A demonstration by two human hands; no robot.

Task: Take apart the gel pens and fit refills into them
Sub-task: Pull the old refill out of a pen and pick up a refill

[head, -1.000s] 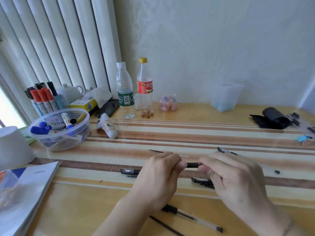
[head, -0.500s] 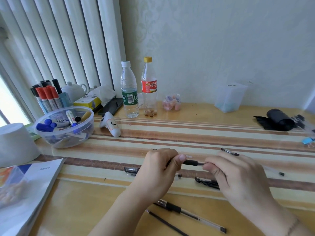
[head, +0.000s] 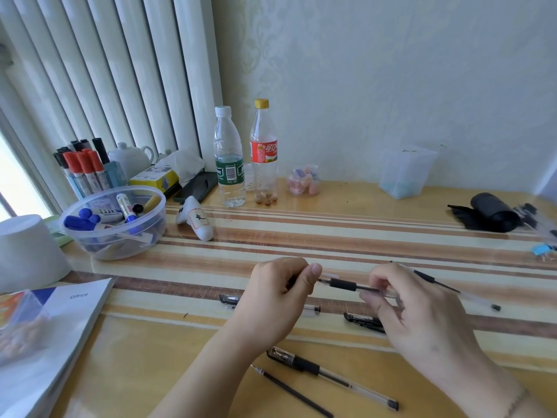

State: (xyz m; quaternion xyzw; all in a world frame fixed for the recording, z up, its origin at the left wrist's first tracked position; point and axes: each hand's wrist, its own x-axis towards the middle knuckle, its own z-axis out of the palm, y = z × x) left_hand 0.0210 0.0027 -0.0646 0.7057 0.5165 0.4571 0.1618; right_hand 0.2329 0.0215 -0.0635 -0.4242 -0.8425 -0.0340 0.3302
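I hold a clear gel pen with a black rubber grip (head: pixel 343 284) level above the striped table, between both hands. My left hand (head: pixel 277 300) pinches its tip end, and my right hand (head: pixel 422 315) grips the clear barrel end. On the table lie another gel pen (head: pixel 331 377) near the front, a loose black refill (head: pixel 291 393) beside it, a capped pen (head: pixel 304 309) mostly hidden under my left hand, a black cap (head: pixel 363 322) and a pen (head: pixel 452 288) behind my right hand.
A clear tub of markers (head: pixel 114 224) and a marker cup (head: pixel 87 173) stand at the left, with a white bowl (head: pixel 27 254) and a booklet (head: pixel 51 336) nearer me. Two bottles (head: pixel 229 158) stand at the back wall. A black roll (head: pixel 488 212) lies far right.
My hands have drawn apart along the pen, so more of the black grip and barrel shows between them. The camera view has shifted slightly.
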